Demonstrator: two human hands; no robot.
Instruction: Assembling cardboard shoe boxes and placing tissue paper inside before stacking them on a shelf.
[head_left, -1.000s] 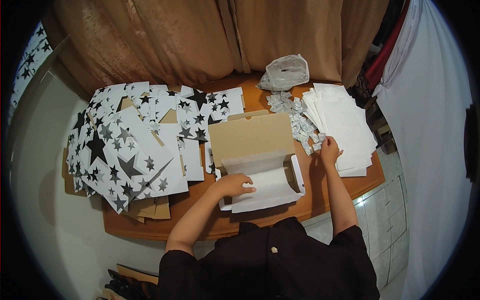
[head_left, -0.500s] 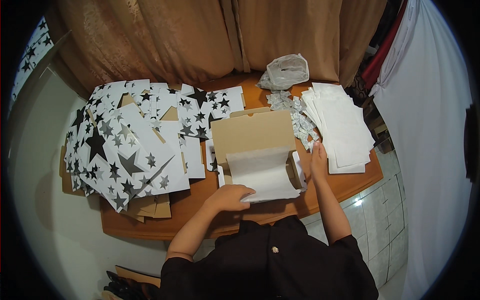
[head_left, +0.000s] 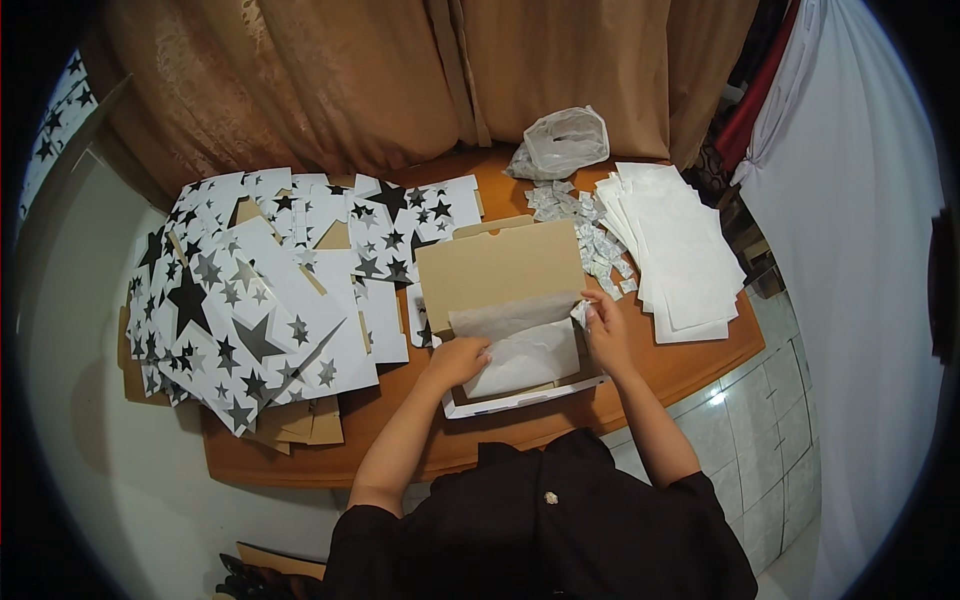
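Note:
In front of me an open cardboard box [head_left: 497, 268] stands with its brown lid raised at the back. A thin white paper sheet [head_left: 525, 358] lines its inside, slightly crumpled and folded up against the lid. At the box's left side, my left hand [head_left: 460, 362] is closed on the edge of that sheet, its fingertips partly hidden. My right hand [head_left: 608, 330], over the box's right rim, pinches a small white sachet [head_left: 580, 313] between thumb and fingers. Several more small sachets [head_left: 605, 248] lie in a loose pile behind and right of the box.
A heap of flat white boxes with black and grey stars [head_left: 255, 300] covers the table's left side. On the right lies a stack of white paper sheets [head_left: 690, 255]. A clear plastic bag [head_left: 567, 142] sits at the back, before a brown curtain [head_left: 300, 80].
My right hand has come from the sachet pile to the box's right side with a sachet. My left hand has moved the paper's front edge back into the box, uncovering the front wall.

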